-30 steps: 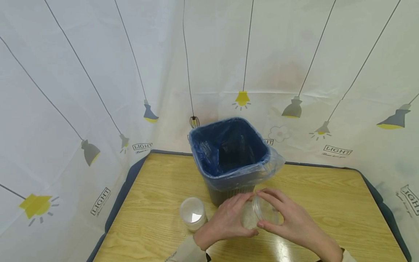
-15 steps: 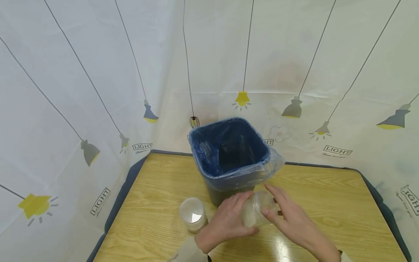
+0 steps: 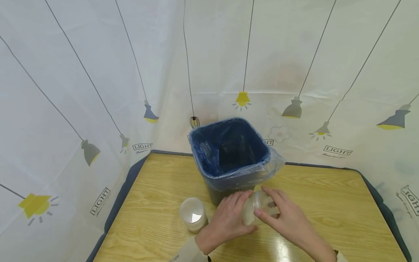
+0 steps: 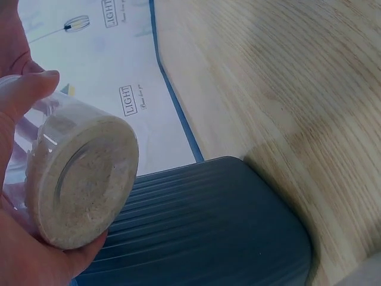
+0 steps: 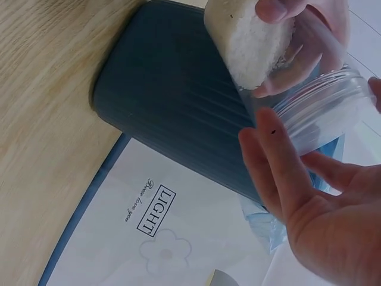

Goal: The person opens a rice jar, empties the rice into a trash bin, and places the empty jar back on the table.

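Whitish jar contents (image 5: 253,50), blue bin liner (image 3: 208,158)

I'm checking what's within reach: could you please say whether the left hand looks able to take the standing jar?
Probably not: the left hand grips the tilted jar, though the standing jar is near its wrist.

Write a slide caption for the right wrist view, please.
Left hand and right hand hold a clear jar by a dark bin.

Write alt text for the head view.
A person's left hand and right hand hold a tilted, clear cylindrical jar over a yellowish wooden table. Behind stands a dark squarish bin with a translucent blue plastic liner; another clear cylindrical jar stands at left.
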{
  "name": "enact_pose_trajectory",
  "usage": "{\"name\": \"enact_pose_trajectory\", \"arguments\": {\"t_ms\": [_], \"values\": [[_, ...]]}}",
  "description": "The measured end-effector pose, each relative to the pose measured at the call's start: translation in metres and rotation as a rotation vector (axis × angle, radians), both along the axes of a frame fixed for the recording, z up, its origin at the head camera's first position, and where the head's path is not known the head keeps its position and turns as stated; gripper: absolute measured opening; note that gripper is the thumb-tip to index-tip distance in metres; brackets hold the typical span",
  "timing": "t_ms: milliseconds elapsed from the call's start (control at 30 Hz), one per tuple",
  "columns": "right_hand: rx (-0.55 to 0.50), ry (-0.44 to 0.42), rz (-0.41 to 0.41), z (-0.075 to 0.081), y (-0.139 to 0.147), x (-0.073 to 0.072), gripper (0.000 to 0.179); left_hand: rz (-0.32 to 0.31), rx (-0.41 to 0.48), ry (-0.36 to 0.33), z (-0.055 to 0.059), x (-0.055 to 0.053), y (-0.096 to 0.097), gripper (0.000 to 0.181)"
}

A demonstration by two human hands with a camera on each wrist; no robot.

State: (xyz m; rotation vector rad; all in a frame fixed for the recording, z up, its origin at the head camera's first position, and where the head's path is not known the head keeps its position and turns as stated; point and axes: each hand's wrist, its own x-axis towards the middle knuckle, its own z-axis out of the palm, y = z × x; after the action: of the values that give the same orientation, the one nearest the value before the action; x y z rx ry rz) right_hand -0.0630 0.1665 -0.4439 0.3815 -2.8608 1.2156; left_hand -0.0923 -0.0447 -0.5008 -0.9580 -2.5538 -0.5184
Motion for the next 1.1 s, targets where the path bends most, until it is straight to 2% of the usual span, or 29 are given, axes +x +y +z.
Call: {"name": "enact_pose_trajectory", "arguments": {"t_ms": [200, 333, 633, 1100], "values": [[-0.018, 0.014, 0.037, 0.002, 0.003, 0.001, 0.067, -0.033, 0.001, -0.024, 0.002, -0.001, -0.002, 0.106], [-0.008, 0.061, 0.060, 0.001, 0.006, 0.001, 0.068, -0.063, 0.009, -0.038, 0.002, -0.003, -0.002, 0.105], [-0.027, 0.172, 0.121, -0.004, 0.012, 0.001, 0.068, -0.102, 0.000, -0.163, 0.012, -0.004, -0.005, 0.105], [-0.023, 0.236, 0.174, -0.007, 0.017, 0.000, 0.074, -0.149, 0.009, -0.254, 0.016, -0.007, -0.007, 0.104]]}}
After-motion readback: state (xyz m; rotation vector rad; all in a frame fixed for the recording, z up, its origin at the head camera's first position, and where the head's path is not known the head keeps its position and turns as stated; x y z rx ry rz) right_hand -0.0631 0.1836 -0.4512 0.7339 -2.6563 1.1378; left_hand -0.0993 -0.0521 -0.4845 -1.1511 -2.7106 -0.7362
